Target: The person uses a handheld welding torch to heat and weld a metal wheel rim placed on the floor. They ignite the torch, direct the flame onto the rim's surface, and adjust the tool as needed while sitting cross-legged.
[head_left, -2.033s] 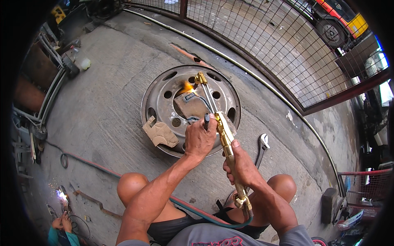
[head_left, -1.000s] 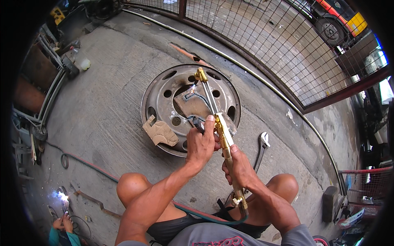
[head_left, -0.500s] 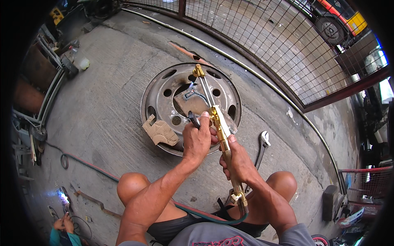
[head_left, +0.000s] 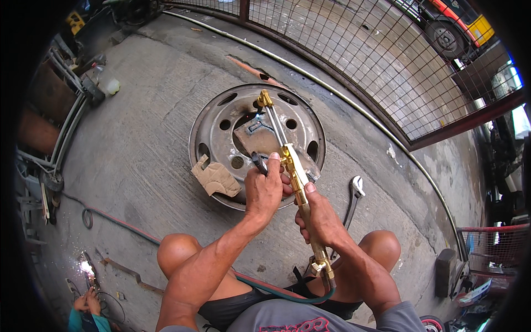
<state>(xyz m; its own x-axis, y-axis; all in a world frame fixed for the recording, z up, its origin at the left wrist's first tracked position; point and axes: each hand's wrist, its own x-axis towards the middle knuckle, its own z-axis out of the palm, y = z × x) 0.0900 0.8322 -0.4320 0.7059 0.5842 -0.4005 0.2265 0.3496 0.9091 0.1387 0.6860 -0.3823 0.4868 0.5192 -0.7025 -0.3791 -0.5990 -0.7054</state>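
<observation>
The cutting torch (head_left: pixel 293 171) is bright brass-gold along its body, with thin silver-grey tubes running to a gold tip. Under it, the wheel rim (head_left: pixel 213 124) is dull grey steel blotched with brown rust. A tan piece of cardboard (head_left: pixel 217 178) lies on its near left edge. The floor (head_left: pixel 138 138) is pale grey concrete, stained darker in patches. A silver wrench (head_left: pixel 354 193) lies to the right. The hose (head_left: pixel 287 293) near the knees is dark green, and another, reddish hose (head_left: pixel 110 218) trails left. The far fence (head_left: pixel 354 50) is rusty red-brown mesh in a square grid; beyond it stands a yellow and red vehicle (head_left: pixel 459 22)
</observation>
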